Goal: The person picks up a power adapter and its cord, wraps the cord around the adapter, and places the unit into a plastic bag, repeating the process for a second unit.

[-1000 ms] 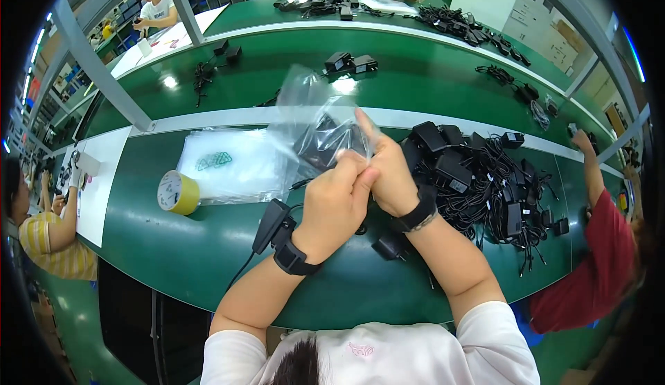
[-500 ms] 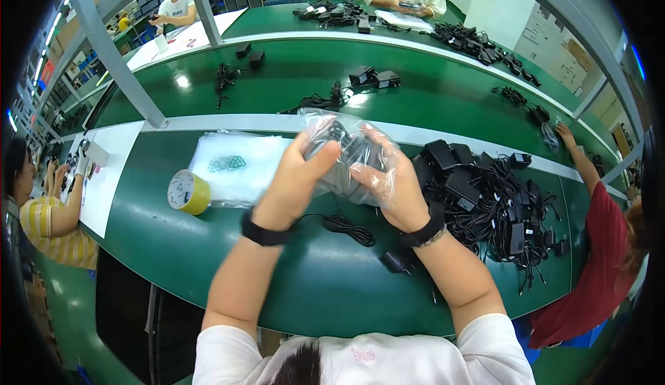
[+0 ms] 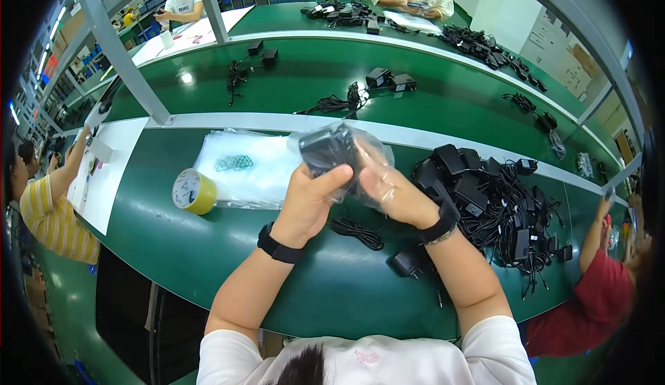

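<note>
Above the green bench, a black power adapter (image 3: 324,149) lies inside a clear plastic bag (image 3: 382,151). My left hand (image 3: 308,203) grips adapter and bag from the near left, thumb across the front. My right hand (image 3: 400,192) is closed on the bag's right side; clear film covers its fingers, and I cannot tell whether they are inside. Below the hands, a coiled black cable (image 3: 357,232) lies near another black adapter (image 3: 404,264) with its plug pins showing. To the left, a stack of clear bags (image 3: 256,185) lies beside a yellow tape roll (image 3: 204,194).
A heap of black adapters and cables (image 3: 471,194) sits right of my right wrist. Beyond the pale divider (image 3: 242,121), more adapters (image 3: 379,78) lie on the far bench. Co-workers are at left, right and across. A grey post (image 3: 125,59) rises at far left.
The adapter in the bag has turned, its dark flat face now toward the upper left. My left hand has shifted slightly lower and right. The co-worker's arm at right has drawn back.
</note>
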Motion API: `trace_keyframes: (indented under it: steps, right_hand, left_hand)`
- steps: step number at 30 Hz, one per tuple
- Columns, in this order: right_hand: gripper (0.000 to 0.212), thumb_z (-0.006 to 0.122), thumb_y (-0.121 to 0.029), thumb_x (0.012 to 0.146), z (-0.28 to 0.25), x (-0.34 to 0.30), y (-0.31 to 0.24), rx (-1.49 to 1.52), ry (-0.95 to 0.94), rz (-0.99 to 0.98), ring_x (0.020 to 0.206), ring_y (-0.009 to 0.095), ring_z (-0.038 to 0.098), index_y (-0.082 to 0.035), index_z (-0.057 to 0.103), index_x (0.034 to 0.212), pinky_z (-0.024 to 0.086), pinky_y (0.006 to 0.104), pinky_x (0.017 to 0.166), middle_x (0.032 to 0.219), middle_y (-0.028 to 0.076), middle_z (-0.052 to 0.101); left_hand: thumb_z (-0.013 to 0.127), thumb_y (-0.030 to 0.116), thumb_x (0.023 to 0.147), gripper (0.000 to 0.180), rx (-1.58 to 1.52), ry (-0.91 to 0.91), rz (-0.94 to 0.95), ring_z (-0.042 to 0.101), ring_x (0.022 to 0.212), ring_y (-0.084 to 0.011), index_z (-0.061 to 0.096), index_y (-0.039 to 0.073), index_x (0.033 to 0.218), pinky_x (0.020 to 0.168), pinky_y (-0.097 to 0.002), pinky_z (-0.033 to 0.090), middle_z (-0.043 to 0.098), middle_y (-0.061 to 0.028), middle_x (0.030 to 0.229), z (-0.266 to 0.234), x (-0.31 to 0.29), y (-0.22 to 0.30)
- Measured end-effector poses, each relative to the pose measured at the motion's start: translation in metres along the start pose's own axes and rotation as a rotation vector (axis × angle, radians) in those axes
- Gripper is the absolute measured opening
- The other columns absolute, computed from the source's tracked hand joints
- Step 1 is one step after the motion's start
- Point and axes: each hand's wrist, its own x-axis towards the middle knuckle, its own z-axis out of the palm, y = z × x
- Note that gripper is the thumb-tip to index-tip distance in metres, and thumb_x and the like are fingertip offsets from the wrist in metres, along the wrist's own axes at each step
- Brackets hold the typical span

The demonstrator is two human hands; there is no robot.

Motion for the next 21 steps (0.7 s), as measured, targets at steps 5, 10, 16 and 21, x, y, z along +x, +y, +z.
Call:
trace_keyframes:
  steps: [5, 10, 16, 21]
  right_hand:
    - [0.051, 0.038, -0.026, 0.093, 0.006, -0.003, -0.008, -0.820, 0.035, -0.031, 0.119, 0.039, 0.032, -0.004, 0.026, 0.138, 0.022, 0.0455, 0.103, 0.138, 0.017, 0.033]
    - [0.054, 0.034, -0.034, 0.095, 0.013, -0.001, -0.005, -0.530, 0.025, -0.019, 0.128, 0.033, 0.026, -0.003, 0.025, 0.138, 0.018, 0.0403, 0.105, 0.138, 0.018, 0.032]
    - [0.049, 0.050, -0.019, 0.091, 0.011, -0.015, -0.011, 0.031, 0.214, 0.201, 0.124, 0.016, 0.035, -0.002, 0.034, 0.134, 0.027, 0.0309, 0.101, 0.136, 0.012, 0.038]
    - [0.018, 0.061, -0.016, 0.085, 0.009, -0.006, -0.005, 0.501, 0.412, 0.342, 0.078, 0.010, 0.058, -0.002, 0.056, 0.095, 0.046, 0.0223, 0.074, 0.097, 0.008, 0.061]
  left_hand:
    - [0.063, 0.003, 0.078, 0.036, -0.243, -0.008, -0.212, 0.056, 0.096, -0.0167, 0.051, 0.006, 0.111, 0.086, -0.0324, 0.044, 0.058, -0.0041, 0.106, -0.010, -0.005, -0.009]
    - [0.062, 0.002, 0.076, 0.033, -0.397, 0.017, -0.235, 0.057, 0.094, -0.0189, 0.054, 0.005, 0.108, 0.086, -0.0347, 0.045, 0.059, -0.0052, 0.104, -0.017, -0.002, -0.016]
    - [0.060, 0.000, 0.076, 0.026, -0.344, 0.173, -0.055, 0.058, 0.093, -0.0198, 0.056, 0.002, 0.102, 0.084, -0.0345, 0.046, 0.060, -0.0080, 0.100, -0.032, 0.006, -0.002]
    - [0.061, 0.001, 0.076, 0.027, -0.287, 0.142, -0.031, 0.056, 0.095, -0.0190, 0.055, 0.001, 0.103, 0.088, -0.0331, 0.044, 0.060, -0.0082, 0.101, -0.014, 0.001, -0.013]
